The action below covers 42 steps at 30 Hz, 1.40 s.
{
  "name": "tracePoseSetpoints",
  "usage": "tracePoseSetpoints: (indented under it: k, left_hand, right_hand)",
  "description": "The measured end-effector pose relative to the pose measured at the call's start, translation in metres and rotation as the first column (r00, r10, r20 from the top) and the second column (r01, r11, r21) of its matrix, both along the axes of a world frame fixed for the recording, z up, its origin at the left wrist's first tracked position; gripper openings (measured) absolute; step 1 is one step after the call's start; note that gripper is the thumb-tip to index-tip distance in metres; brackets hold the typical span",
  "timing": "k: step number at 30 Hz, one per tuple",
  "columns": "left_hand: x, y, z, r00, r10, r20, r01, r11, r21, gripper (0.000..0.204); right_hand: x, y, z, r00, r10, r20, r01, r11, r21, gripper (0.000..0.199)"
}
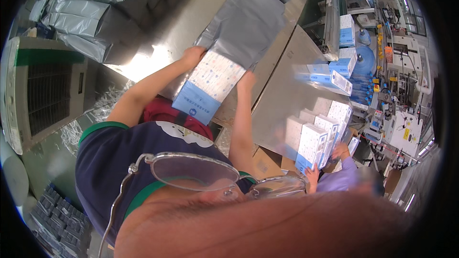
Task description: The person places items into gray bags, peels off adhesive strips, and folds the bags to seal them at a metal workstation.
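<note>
Both hands grip one white-and-blue pack: left hand clasps its 11 o'clock edge, right hand its 3 o'clock side, at a grey bag's mouth on the steel table. At 4 o'clock, a co-worker's hand holds similar boxes (upright, clustered). Filled grey bags lie at 10 o'clock.

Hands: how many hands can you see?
4: left hand and right hand hold the tissue pack; a co-worker's two hands touch stacked packs. Others may be hidden.

Pack: white, small dots, blue end. Bag: plain grey. Table: bare silver metal. Stacked boxes: white, blue.
</note>
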<state>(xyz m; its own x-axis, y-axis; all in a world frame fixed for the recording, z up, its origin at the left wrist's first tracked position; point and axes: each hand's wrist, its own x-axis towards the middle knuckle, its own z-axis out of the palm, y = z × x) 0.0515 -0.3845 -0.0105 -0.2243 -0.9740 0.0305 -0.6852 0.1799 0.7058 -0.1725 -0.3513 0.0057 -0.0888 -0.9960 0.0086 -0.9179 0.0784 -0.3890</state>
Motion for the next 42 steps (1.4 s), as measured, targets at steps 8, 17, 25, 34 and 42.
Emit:
tracePoseSetpoints:
  k: [8,17,25,34,42]
  left_hand:
    - [0.087,0.099,-0.039,0.701,-0.712,0.037,0.712,0.702,0.017,0.013]
    - [0.039,0.065,-0.003,0.981,0.091,-0.171,-0.052,0.974,0.22,0.025]
    - [0.036,0.074,0.005,0.889,0.232,-0.395,-0.011,0.873,0.488,0.024]
    - [0.052,0.091,-0.012,0.726,0.224,-0.65,0.171,0.857,0.486,0.013]
    - [0.063,0.082,-0.009,0.739,0.182,-0.648,0.292,0.78,0.553,0.013]
  right_hand:
    - [0.01,0.149,-0.054,0.916,0.357,0.183,-0.395,0.721,0.57,0.025]
    - [0.022,0.107,0.021,0.774,0.624,-0.108,-0.511,0.716,0.475,0.014]
    - [0.068,0.016,-0.021,0.956,0.29,0.04,-0.269,0.923,-0.277,0.055]
    - [0.132,0.064,0.005,0.714,0.181,0.676,-0.165,0.982,-0.088,0.02]
    - [0.078,0.106,0.002,0.643,-0.13,0.755,0.243,0.969,-0.04,0.011]
